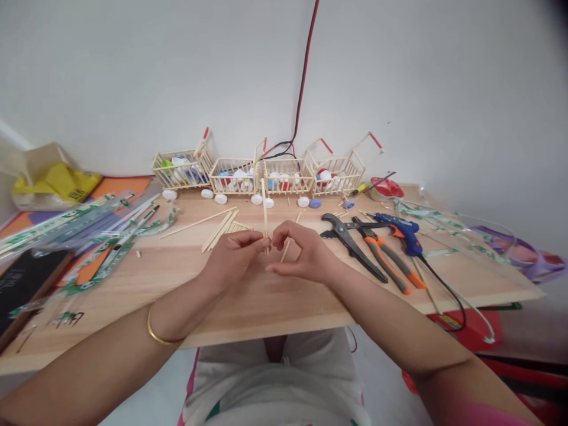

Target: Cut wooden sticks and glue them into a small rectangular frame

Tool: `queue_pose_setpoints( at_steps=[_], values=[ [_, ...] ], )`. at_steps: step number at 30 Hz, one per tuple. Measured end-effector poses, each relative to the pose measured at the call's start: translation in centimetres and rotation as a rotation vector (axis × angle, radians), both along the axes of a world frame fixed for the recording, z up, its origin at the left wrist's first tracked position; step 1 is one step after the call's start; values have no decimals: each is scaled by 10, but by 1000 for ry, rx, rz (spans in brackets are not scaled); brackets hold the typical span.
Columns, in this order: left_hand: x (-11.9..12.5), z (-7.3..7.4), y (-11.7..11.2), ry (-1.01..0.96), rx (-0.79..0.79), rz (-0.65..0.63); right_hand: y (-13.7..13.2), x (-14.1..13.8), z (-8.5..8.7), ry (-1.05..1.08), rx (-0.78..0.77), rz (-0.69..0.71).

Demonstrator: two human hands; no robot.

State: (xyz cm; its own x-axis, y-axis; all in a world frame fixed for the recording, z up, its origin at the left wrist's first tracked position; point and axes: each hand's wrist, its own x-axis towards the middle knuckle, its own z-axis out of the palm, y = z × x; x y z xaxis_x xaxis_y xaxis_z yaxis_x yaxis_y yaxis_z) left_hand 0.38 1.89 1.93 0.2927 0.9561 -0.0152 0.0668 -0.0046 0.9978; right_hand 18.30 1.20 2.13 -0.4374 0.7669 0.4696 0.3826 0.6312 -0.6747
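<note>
My left hand (233, 257) is closed, pinching thin wooden sticks (265, 207) that stand nearly upright between thumb and fingers. The lower ends are partly hidden by the fingertips. Close beside them on the right is my right hand (308, 251), its thumb and curled fingers apart, with no grip on anything that I can see. A thin stick shows through the gap of that hand, apparently lying on the wooden table (266, 302). Just left of the sticks, more loose wooden sticks (220, 231) lie in a small pile.
Several small stick-built carts (239, 177) with white or blue wheels line the wall. Pipe cutters (355, 248), orange-handled pliers (390, 254) and a blue glue gun (406, 231) lie at right. Plastic-wrapped strips (110, 236) and a yellow bag (57, 183) are at left.
</note>
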Motion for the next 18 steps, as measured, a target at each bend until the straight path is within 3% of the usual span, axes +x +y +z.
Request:
queue_pose_setpoints(
  at_steps=[4,8,11,18],
  values=[
    [-1,0,0,177,164,-55,2,2,2,151,-150,-49],
    [1,0,-2,305,359,-87,2,1,4,148,-246,1],
    [3,-2,0,346,450,-81,2,1,4,126,-221,-21],
    [0,-11,11,485,474,-133,8,3,-2,-49,-126,-52]
  ],
)
